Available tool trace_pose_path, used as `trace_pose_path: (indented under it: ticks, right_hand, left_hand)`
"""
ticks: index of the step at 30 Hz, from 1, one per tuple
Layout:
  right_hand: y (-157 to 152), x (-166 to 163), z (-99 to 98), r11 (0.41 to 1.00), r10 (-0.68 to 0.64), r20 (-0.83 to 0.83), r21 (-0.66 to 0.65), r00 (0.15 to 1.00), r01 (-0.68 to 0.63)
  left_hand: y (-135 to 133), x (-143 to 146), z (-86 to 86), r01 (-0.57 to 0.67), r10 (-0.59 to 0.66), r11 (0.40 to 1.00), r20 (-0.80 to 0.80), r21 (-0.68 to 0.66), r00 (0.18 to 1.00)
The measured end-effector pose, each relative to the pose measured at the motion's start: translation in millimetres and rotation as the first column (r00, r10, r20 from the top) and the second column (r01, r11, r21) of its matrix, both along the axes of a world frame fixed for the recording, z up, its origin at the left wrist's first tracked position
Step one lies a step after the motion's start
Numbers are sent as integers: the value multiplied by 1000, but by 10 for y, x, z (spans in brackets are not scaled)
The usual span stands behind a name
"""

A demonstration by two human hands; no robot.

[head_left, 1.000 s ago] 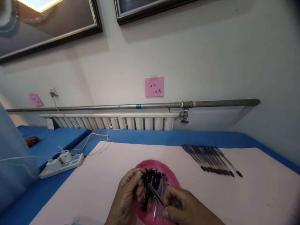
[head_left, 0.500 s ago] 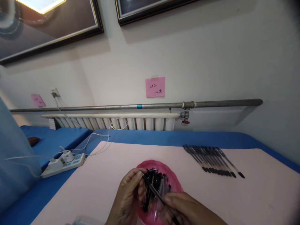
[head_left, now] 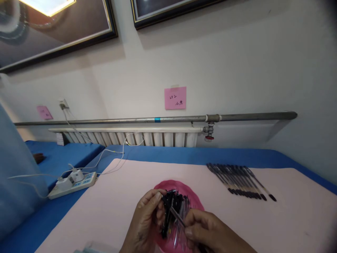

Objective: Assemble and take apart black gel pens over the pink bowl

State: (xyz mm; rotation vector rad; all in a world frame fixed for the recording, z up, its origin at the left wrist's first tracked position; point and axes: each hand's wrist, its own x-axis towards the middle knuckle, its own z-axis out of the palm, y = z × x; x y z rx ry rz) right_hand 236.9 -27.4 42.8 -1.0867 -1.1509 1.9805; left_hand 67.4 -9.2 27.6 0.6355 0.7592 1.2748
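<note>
Over a pink bowl (head_left: 198,201) I hold a dark pen (head_left: 177,215) at a slant. My left hand (head_left: 143,219) pinches its black upper end between thumb and fingers. Lower on the barrel, my right hand (head_left: 210,230) is closed, and the pen's far end is mostly hidden behind it. Black caps (head_left: 165,221) and clear pen barrels (head_left: 177,235) lie heaped in the bowl beneath both hands. To the right, a row of several pens (head_left: 237,177) with black ends lies side by side on the pink sheet.
A pink sheet (head_left: 126,186) covers much of the blue table (head_left: 163,153). On the left a white power strip (head_left: 79,184) holds plugs and trailing cables. A greyish translucent object (head_left: 91,247) shows at the bottom edge. A radiator (head_left: 158,138) and pipe run along the wall.
My right hand has slid up the pen, nearer to my left hand, and its fingers now wrap more of the barrel. My left hand stays nearly in place.
</note>
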Motion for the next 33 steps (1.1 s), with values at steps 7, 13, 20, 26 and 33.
trace_pose_path:
  ticks: [7,13,20,26,33]
  right_hand:
    - [12,20,2,993,108,100,30,989,-112]
    - [122,178,8,973,-31,343,225,939,-50]
    - [225,258,2,974,1,359,213,933,-83]
    - [152,171,45,953,54,335,264,941,-149]
    - [170,228,35,960,120,369,193,922,-202]
  left_hand:
    - [3,-6,47,-27,27,1000,13,2,1000]
    - [56,-101,55,-135,133,991,-86,-24,987]
    - [45,-65,15,-120,110,993,-317,-12,942]
    - [-22,79,-64,181,-182,983,-145,-21,973]
    - [48,-33,16,-156,150,987,-128,-34,980]
